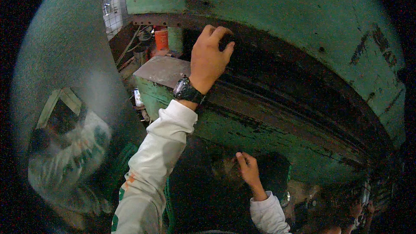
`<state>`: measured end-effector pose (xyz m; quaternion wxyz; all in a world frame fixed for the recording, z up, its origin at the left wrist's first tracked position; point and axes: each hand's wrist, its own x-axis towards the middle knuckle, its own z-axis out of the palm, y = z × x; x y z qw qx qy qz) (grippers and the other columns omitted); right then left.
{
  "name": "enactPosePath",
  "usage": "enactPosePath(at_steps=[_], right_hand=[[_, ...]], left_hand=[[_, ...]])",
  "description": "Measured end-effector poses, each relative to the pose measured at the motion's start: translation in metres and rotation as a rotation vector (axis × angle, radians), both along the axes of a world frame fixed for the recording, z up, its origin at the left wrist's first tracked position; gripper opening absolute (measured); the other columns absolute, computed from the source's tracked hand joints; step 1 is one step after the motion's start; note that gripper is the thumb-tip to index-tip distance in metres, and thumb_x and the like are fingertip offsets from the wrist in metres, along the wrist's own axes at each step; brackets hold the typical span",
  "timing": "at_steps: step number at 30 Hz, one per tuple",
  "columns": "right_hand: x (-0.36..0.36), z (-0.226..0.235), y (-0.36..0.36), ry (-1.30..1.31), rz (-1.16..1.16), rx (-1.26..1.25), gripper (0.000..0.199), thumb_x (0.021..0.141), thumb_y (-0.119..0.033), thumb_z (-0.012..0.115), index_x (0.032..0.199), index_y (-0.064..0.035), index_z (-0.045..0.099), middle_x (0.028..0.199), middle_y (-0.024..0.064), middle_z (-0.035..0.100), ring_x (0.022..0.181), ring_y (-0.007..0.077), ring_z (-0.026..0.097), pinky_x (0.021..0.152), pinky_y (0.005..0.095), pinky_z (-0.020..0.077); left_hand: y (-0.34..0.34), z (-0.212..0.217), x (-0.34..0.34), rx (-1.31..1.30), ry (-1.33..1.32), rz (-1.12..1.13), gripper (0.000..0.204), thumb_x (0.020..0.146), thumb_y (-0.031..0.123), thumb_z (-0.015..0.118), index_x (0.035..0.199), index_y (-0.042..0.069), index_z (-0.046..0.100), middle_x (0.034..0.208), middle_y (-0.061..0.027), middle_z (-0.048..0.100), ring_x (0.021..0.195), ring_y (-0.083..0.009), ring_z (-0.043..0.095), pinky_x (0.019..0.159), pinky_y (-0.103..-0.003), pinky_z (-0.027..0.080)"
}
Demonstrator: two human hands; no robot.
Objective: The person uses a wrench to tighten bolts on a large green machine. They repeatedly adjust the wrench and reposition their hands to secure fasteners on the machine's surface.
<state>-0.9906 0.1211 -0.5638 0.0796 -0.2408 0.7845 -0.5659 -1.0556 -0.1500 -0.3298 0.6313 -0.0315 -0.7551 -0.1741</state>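
Observation:
My left hand (211, 56), with a black watch (187, 90) on its wrist, is raised to the dark gap of a large green machine (268, 2). Its fingers and thumb curl around something dark at the gap, which I cannot make out against the shadow. Lower down, my right hand (249, 170) is held in front of the machine's lower green body (242, 134). Thumb and fingertips come together there; whatever is between them, if anything, is too small to tell.
A long, scuffed ledge (277, 108) runs under the gap toward the right. Beyond its left end stand an orange-red container (161, 39) and wire mesh (113, 13). A grey surface (65, 52) fills the left side. Another person's hands (357, 210) show dimly at lower right.

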Motion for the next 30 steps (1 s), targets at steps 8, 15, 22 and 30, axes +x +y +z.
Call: enactPosePath(at_steps=[8, 15, 22, 30], right_hand=[[-0.003, 0.002, 0.000, -0.033, 0.010, 0.080, 0.040, 0.100, -0.034, 0.055, 0.087, 0.0020, 0.066, 0.079, 0.0136, 0.067, 0.072, 0.0214, 0.061, 0.071, 0.0358, 0.0483], [-0.011, -0.008, -0.005, -0.042, 0.153, 0.323, 0.044, 0.098, -0.040, 0.057, 0.097, 0.0033, 0.065, 0.088, 0.0190, 0.068, 0.076, 0.0278, 0.063, 0.072, 0.0387, 0.0489], [0.010, -0.005, -0.019, 0.164, 0.360, 0.337, 0.045, 0.095, -0.039, 0.063, 0.105, 0.0046, 0.065, 0.082, 0.0227, 0.066, 0.068, 0.0273, 0.063, 0.062, 0.0390, 0.0477], [0.009, 0.012, -0.032, -0.005, 0.353, 0.551, 0.057, 0.093, -0.046, 0.061, 0.120, 0.0048, 0.063, 0.095, 0.0267, 0.069, 0.086, 0.0421, 0.067, 0.078, 0.0461, 0.0534]], left_hand=[[0.000, -0.008, 0.002, 0.337, -0.095, -0.189, 0.034, 0.079, 0.025, 0.078, 0.100, 0.002, 0.065, 0.093, -0.0148, 0.066, 0.076, -0.0270, 0.065, 0.068, -0.038, 0.052], [-0.002, -0.074, 0.012, 0.457, -0.095, -0.015, 0.031, 0.084, 0.025, 0.072, 0.102, 0.001, 0.065, 0.093, -0.0149, 0.066, 0.082, -0.0296, 0.065, 0.074, -0.039, 0.052], [-0.012, -0.104, 0.024, 0.634, -0.048, -0.128, 0.038, 0.084, 0.030, 0.074, 0.103, -0.001, 0.066, 0.090, -0.0170, 0.070, 0.078, -0.0328, 0.067, 0.071, -0.041, 0.052], [-0.031, -0.004, -0.005, 0.067, -0.085, 0.014, 0.039, 0.079, 0.029, 0.078, 0.104, 0.002, 0.067, 0.091, -0.0192, 0.065, 0.081, -0.0388, 0.065, 0.072, -0.042, 0.054]])
